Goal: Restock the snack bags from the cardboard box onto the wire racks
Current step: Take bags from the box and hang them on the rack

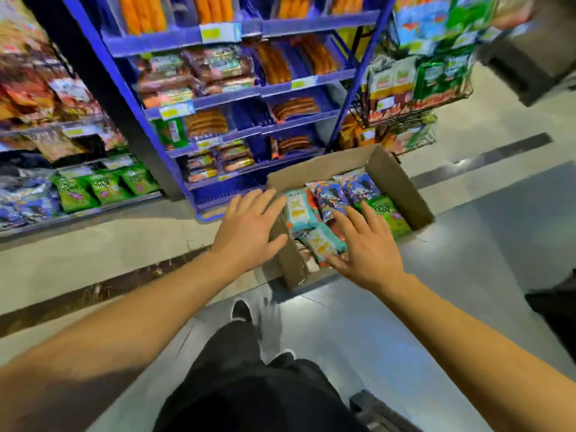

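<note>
An open cardboard box (396, 179) stands on the shop floor, filled with snack bags: teal ones (300, 213), blue ones (330, 198) and a green one (386, 213). My left hand (249, 229) hovers with spread fingers over the box's left wall. My right hand (364, 247) reaches into the box with straight fingers, its thumb touching a teal bag (324, 244). Neither hand holds anything. Wire racks (414, 98) with green and yellow bags stand behind the box at the upper right.
A blue shelf unit (249, 98) with packaged buns stands directly behind the box. Shelves with chip bags (106, 188) run along the left. My legs and shoes (241, 311) are below, on the grey floor. A dark object (554, 313) sits at the right edge.
</note>
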